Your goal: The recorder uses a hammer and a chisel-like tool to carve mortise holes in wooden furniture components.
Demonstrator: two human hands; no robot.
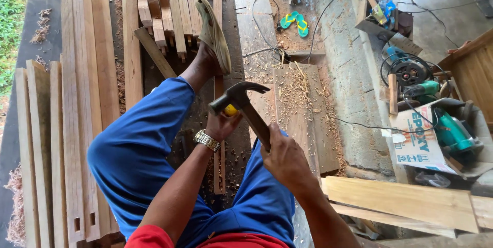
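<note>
From the head view, the right hand [287, 158] is gripping closed around the wooden handle of a dark steel claw hammer [245, 103], raised over a yellow-handled chisel [230, 109] that the left hand [222, 124] is wrapping shut. The narrow wooden strip [220, 168] beneath is lying unfinished amid shavings. Stacked mortised planks [77, 124], a sandalled foot [214, 34] and tangled power-tool cords [405, 73] are crowding around.

Bright, even daylight with soft shadows, sharp focus throughout, and slight wide-angle bending toward the edges.

left hand [222, 123] fisted, right hand [283, 156] gripping
</note>
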